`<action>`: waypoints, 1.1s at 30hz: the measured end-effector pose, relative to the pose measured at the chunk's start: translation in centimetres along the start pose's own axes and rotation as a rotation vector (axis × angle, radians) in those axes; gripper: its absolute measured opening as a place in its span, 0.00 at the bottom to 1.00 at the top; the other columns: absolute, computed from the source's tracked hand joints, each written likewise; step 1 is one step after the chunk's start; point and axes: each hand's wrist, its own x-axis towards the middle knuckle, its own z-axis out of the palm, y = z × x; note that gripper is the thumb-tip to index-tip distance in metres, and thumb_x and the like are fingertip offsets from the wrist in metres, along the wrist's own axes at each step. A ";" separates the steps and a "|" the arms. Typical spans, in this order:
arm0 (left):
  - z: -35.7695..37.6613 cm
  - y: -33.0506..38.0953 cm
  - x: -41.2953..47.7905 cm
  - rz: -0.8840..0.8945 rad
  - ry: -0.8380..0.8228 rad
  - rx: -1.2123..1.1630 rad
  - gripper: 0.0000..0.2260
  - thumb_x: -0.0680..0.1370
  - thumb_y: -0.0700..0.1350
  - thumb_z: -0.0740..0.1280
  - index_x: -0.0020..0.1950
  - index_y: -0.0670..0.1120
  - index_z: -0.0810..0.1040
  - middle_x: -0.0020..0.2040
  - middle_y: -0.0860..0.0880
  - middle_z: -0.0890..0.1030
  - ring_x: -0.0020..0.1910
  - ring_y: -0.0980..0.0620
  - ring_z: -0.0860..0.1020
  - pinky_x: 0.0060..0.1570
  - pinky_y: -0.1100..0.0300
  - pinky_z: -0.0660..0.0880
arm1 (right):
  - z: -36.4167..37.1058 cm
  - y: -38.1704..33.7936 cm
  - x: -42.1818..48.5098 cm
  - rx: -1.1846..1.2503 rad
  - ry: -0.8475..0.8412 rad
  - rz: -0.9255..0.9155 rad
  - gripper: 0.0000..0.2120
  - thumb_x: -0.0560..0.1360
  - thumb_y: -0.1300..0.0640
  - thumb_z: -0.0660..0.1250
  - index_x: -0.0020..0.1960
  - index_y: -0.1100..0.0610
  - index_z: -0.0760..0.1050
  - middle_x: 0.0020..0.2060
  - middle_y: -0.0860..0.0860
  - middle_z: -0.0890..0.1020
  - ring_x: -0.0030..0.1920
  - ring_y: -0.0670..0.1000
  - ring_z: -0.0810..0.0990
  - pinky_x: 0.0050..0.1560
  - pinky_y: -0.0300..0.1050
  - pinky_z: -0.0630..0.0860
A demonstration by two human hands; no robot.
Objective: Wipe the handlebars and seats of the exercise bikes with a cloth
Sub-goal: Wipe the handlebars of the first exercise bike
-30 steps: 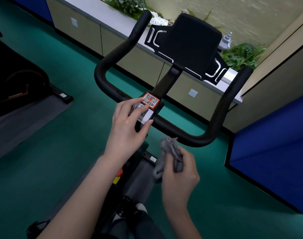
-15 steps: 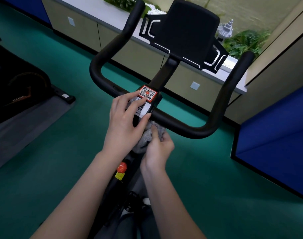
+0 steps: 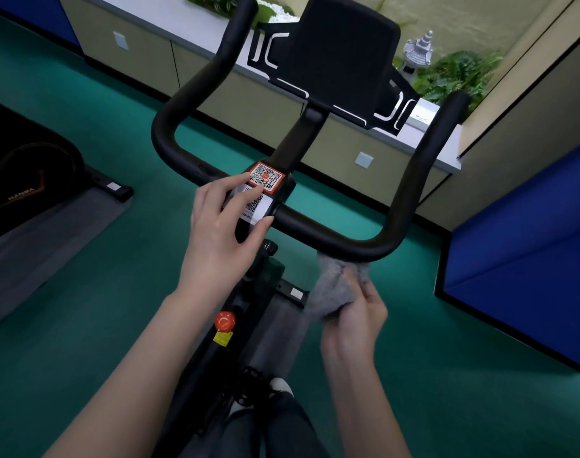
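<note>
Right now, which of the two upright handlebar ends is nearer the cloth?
The right end. The grey cloth in the right hand sits below its bend; the left end is across the stem, past the left hand.

Light is reading soft and even, mid-bright, no hard glare. Daylight is coming in from the planter strip [image 3: 457, 74] at top, behind the white ledge [image 3: 189, 21]. Matte handlebar [image 3: 331, 236] is picking up only a faint sheen on its upper curves. Green floor [image 3: 84, 325] is carrying soft shadows under the blue panel [image 3: 530, 259] and beneath the bike frame. Black machine [image 3: 17, 173] at far left is crushing to near-black, showing little detail. Wide-angle lens is bending ledge and wall lines toward the edges. QR sticker [image 3: 265, 180] is rendering fairly sharp. Right hand [image 3: 358, 319] and cloth [image 3: 328, 289] are smearing slightly. Whole frame is looking soft and compressed.
</note>
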 end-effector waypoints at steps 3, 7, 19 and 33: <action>-0.1 0.4 0.2 0.025 0.005 0.046 0.15 0.74 0.42 0.71 0.60 0.40 0.78 0.61 0.44 0.74 0.61 0.45 0.69 0.63 0.51 0.66 | -1.9 -1.4 0.5 -0.132 0.115 -0.193 0.03 0.76 0.64 0.66 0.47 0.58 0.78 0.38 0.48 0.85 0.41 0.47 0.84 0.40 0.41 0.81; 0.7 2.2 0.4 0.179 -0.057 0.104 0.15 0.74 0.45 0.71 0.58 0.41 0.79 0.60 0.44 0.76 0.62 0.43 0.71 0.63 0.50 0.64 | -2.3 -2.8 -0.1 -0.459 0.215 -0.781 0.10 0.75 0.61 0.67 0.49 0.46 0.75 0.44 0.41 0.80 0.46 0.40 0.80 0.45 0.32 0.77; 2.3 3.1 0.9 0.191 -0.280 0.042 0.15 0.68 0.48 0.76 0.52 0.45 0.81 0.49 0.51 0.80 0.53 0.50 0.77 0.70 0.60 0.52 | 2.6 -9.0 3.0 -1.412 -0.311 -0.959 0.12 0.70 0.68 0.66 0.49 0.57 0.82 0.43 0.52 0.83 0.44 0.48 0.78 0.44 0.26 0.65; 2.3 3.0 1.0 0.185 -0.255 0.001 0.14 0.68 0.49 0.76 0.50 0.45 0.81 0.48 0.52 0.80 0.51 0.51 0.77 0.71 0.60 0.53 | 4.6 -10.7 5.5 -1.711 -0.447 -0.862 0.12 0.70 0.67 0.61 0.47 0.58 0.82 0.43 0.56 0.83 0.46 0.55 0.78 0.44 0.38 0.70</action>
